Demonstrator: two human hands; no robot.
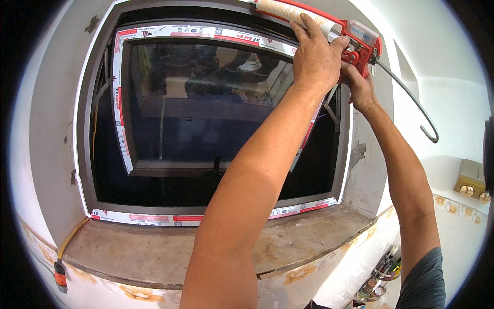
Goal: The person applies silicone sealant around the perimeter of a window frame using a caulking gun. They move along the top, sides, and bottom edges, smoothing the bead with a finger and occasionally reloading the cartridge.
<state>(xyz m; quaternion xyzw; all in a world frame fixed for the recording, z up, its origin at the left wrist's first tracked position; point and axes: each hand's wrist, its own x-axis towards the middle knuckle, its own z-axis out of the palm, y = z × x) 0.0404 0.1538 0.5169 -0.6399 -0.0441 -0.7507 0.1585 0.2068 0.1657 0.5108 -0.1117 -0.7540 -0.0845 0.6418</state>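
A red caulking gun (364, 47) with a white sealant cartridge (288, 11) in it is raised to the top right corner of a window frame (346, 154). Its nozzle end points left along the frame's upper edge; the tip is out of clear sight. My left hand (320, 57) is closed around the front of the gun by the cartridge. Behind it, my right hand (358, 86) grips the handle, partly hidden by my left hand. A bent metal rod (411, 100) sticks out of the gun's back. White sealant (78, 129) lines the frame's left side.
The tilted-out sash (175, 98) carries printed protective tape (117, 98). Below it runs a worn stone sill (154, 252). A yellow hose (72, 237) with an orange connector (60, 278) hangs at left. A brass-coloured fixture (469, 181) and a rack of small items (378, 283) are at right.
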